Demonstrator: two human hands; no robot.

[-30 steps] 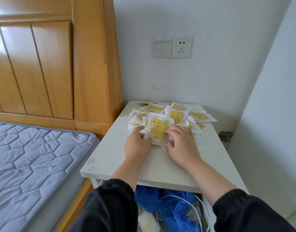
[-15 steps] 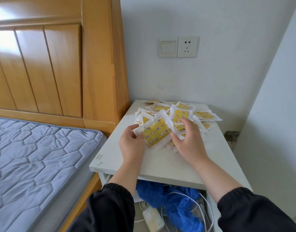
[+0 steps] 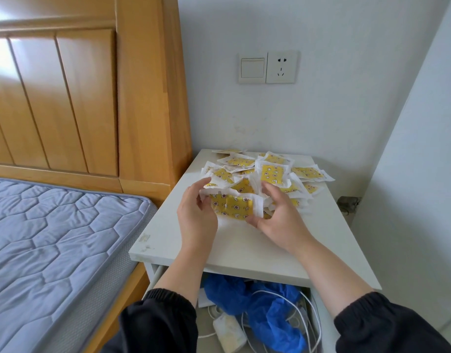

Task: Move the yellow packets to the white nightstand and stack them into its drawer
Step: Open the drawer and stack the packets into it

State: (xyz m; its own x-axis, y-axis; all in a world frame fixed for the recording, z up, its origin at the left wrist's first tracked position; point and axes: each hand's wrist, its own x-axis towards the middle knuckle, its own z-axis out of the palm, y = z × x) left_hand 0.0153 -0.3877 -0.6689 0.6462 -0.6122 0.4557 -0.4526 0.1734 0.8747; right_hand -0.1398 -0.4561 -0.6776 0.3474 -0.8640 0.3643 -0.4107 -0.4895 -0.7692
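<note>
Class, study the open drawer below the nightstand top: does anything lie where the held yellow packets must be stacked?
Yes. A crumpled blue bag, white cables and a white adapter fill most of the visible part of the drawer. The left hand and right hand grip the packets over the nightstand top.

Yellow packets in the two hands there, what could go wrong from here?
1. The held packets are a loose, uneven bundle pinched between the left hand and right hand; some could slip out.
2. The drawer already holds a blue bag and white cables, so a stack may not sit flat.
3. The pile reaches the right edge of the nightstand; a nudge could knock packets off.
</note>
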